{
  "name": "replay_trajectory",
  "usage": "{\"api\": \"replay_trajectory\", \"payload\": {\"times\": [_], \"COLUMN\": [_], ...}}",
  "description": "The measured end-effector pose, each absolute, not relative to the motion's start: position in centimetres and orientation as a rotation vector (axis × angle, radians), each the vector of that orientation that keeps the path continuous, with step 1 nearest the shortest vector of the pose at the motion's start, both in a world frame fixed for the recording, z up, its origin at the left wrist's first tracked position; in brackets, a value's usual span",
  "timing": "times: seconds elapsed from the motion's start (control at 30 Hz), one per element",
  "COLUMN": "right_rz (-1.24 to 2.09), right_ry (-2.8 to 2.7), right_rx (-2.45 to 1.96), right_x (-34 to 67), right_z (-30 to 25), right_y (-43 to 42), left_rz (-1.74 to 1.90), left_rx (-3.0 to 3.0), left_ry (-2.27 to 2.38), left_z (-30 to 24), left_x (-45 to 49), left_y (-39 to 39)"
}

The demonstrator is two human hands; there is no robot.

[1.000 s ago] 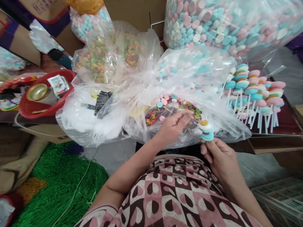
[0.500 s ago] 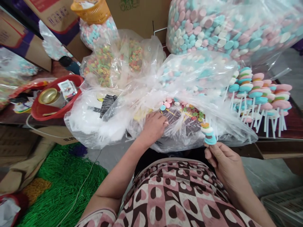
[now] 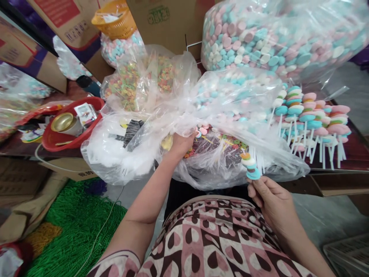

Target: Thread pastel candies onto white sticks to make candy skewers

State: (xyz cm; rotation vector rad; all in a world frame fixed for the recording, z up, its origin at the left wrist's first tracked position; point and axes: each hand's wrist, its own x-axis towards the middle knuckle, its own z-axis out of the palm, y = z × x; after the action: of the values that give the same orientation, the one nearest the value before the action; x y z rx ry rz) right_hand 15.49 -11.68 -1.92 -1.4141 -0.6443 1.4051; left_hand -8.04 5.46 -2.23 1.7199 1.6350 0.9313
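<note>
In my right hand (image 3: pixel 266 192), a short marshmallow skewer (image 3: pixel 251 168) is pinched at its bottom by thumb and fingers. Its stack has blue and white pieces, a brown band and an orange ring on top, where the tip of the stick pokes out. My left hand (image 3: pixel 182 146) stretches into the open plastic bag, fingers extended. Its fingertips meet a few loose pink, white and blue marshmallows (image 3: pixel 203 130). Right of that hand, green and red gummy rings (image 3: pixel 235 144) lie on a dark surface partly covered by clear plastic. White sticks (image 3: pixel 259 159) stand just behind the held skewer.
Finished marshmallow skewers (image 3: pixel 314 115) stand bunched at the right. Behind are a large bag of marshmallows (image 3: pixel 259 50) and a bag of gummy rings (image 3: pixel 129 84). A red basin (image 3: pixel 47 140) with a gold bowl sits left. Green cords (image 3: pixel 77 223) pile up below it.
My left hand has moved forward and slightly left to the loose marshmallows. My right hand still holds the skewer, almost in place. The view has shifted slightly.
</note>
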Motion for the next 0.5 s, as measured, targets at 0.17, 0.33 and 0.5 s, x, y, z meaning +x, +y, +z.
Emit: {"api": "replay_trajectory", "payload": {"times": [0.17,0.33,0.5], "right_rz": [1.402,1.438,1.432], "right_ry": [-0.716,-0.791,-0.828], "right_rx": [-1.435,-1.487,-1.501], "right_x": [15.7,15.3,15.1], "right_z": [-2.6,-2.5,-2.2], "right_y": [-11.7,-11.7,-11.6], "left_rz": [0.746,0.567,0.732], "left_rx": [2.068,2.249,2.068], "left_ry": [1.570,1.590,1.604], "left_z": [-2.2,-2.4,-1.9], "left_x": [-8.4,-8.4,-7.6], "left_y": [5.5,5.0,3.9]}}
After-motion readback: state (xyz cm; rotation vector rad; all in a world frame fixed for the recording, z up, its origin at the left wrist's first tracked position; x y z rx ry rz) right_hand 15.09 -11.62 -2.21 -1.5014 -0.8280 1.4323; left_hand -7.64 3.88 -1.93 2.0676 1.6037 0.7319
